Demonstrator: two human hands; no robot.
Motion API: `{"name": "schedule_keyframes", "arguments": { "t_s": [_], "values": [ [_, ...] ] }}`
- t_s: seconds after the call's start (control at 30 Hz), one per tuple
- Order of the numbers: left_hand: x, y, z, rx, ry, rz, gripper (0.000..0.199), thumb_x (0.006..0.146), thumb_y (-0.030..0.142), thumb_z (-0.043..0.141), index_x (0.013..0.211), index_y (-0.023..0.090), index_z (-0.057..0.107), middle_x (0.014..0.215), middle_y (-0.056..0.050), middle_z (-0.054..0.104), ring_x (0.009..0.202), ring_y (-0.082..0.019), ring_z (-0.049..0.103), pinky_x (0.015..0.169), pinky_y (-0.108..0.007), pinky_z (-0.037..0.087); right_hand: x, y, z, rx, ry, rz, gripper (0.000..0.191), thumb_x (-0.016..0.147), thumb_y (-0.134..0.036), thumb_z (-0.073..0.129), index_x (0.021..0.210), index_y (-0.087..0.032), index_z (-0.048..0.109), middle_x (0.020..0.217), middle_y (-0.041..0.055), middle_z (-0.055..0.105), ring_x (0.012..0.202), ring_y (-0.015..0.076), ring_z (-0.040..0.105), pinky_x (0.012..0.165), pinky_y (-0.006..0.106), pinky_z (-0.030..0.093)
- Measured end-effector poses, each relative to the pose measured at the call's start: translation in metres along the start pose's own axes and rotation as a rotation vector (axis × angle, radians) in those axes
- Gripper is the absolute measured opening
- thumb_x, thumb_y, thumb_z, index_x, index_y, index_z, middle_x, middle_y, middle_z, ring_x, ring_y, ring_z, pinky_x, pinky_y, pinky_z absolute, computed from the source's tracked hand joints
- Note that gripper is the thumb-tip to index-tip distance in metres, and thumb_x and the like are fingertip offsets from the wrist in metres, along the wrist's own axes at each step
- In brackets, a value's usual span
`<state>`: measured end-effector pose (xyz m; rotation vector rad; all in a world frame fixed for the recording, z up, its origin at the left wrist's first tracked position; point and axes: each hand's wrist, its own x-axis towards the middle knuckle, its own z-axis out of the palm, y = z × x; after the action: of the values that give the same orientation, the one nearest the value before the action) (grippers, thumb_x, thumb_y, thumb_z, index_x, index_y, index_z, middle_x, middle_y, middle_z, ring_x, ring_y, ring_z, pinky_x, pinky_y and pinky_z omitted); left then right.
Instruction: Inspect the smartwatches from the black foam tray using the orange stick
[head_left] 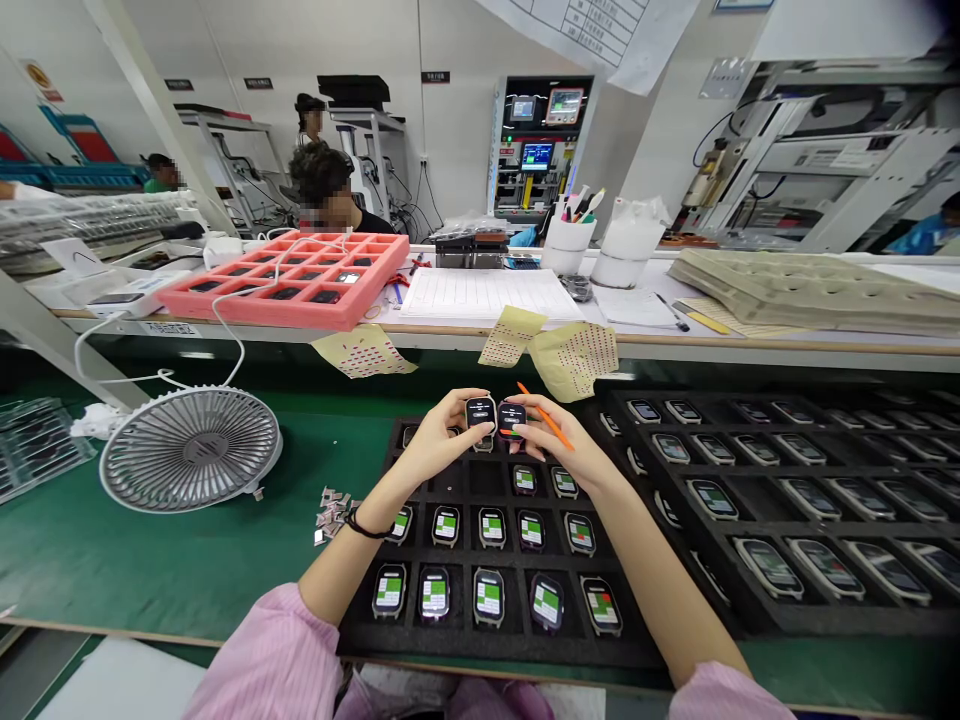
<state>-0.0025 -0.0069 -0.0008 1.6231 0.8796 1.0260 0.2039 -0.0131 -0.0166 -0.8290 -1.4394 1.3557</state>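
Clock centre, left fingers: 1 rounded-square, black-screened watch. Right fingers: 1 similar watch, 1 slim orange stick. 6 o'clock, 1 black foam tray: watches with green-patched screens, front row 5, second 5, third 2 visible; rear partly hidden, uncounted. 9 o'clock: 1 round grey fan. 10 o'clock: 1 pink foam tray.

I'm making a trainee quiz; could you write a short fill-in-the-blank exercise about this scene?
The slim, pointed stick in the right hand is coloured ____.
The round, light-grey fan stands to the ____ of the rectangular black foam tray beneath the left hand.
In that tray, the row nearest the camera holds ____ rectangular watches.

Missing words: orange; left; five.
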Motion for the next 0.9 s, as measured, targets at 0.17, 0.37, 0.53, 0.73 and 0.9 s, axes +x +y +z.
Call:
{"name": "schedule_keyframes", "arguments": {
  "t_s": [0.17, 0.37, 0.53, 0.73, 0.9],
  "values": [
    [0.0, 0.0011, 0.0001, -0.026, 0.001, -0.011, 0.044, 0.083, 0.038, 0.065, 0.119, 0.015, 0.054, 0.108, -0.01, 0.065, 0.085, -0.016, 0.062, 0.072, -0.026, 0.051, 0.0018, 0.0014, -0.0015, -0.013, -0.031, 0.012, 0.04, 0.078, -0.031, 0.074, 0.114, -0.024, 0.059, 0.103, 0.0063, 0.064, 0.069, 0.015, 0.065, 0.043, 0.021, 0.038],
    [-0.0002, 0.0035, 0.0004, -0.045, 0.013, -0.026, 0.041, 0.088, 0.042, 0.057, 0.119, 0.016, 0.056, 0.106, -0.009, 0.066, 0.078, -0.012, 0.059, 0.064, -0.021, 0.046, 0.001, -0.0011, -0.0001, -0.021, -0.012, 0.006, 0.037, 0.08, -0.033, 0.073, 0.113, -0.023, 0.059, 0.1, 0.0057, 0.064, 0.066, 0.0134, 0.064, 0.043, 0.022, 0.038],
    [-0.0005, 0.0027, 0.0015, -0.046, 0.015, -0.035, 0.042, 0.085, 0.044, 0.061, 0.116, 0.017, 0.057, 0.099, -0.006, 0.065, 0.068, -0.01, 0.054, 0.054, -0.019, 0.04, -0.0005, -0.0022, 0.0023, -0.029, 0.034, -0.01, 0.031, 0.082, -0.037, 0.069, 0.108, -0.021, 0.062, 0.085, 0.0022, 0.063, 0.059, 0.0121, 0.061, 0.041, 0.022, 0.034],
    [0.0001, 0.0077, 0.0015, -0.007, 0.051, -0.066, 0.041, 0.089, 0.05, 0.053, 0.112, 0.017, 0.064, 0.076, -0.001, 0.061, 0.048, -0.006, 0.042, 0.042, -0.02, 0.028, 0.0018, 0.0026, 0.0007, -0.037, 0.109, -0.003, 0.029, 0.081, -0.039, 0.071, 0.103, -0.021, 0.064, 0.076, -0.0005, 0.061, 0.051, 0.0108, 0.059, 0.039, 0.021, 0.031],
    [0.0011, 0.009, 0.002, -0.022, 0.066, -0.069, 0.039, 0.088, 0.05, 0.054, 0.103, 0.016, 0.067, 0.072, -0.001, 0.06, 0.046, -0.006, 0.043, 0.04, -0.02, 0.027, 0.0027, 0.0044, 0.0001, -0.034, 0.139, 0.021, 0.026, 0.087, -0.043, 0.063, 0.099, -0.02, 0.065, 0.067, -0.0016, 0.057, 0.049, 0.0118, 0.059, 0.038, 0.021, 0.028]
  ]
}}
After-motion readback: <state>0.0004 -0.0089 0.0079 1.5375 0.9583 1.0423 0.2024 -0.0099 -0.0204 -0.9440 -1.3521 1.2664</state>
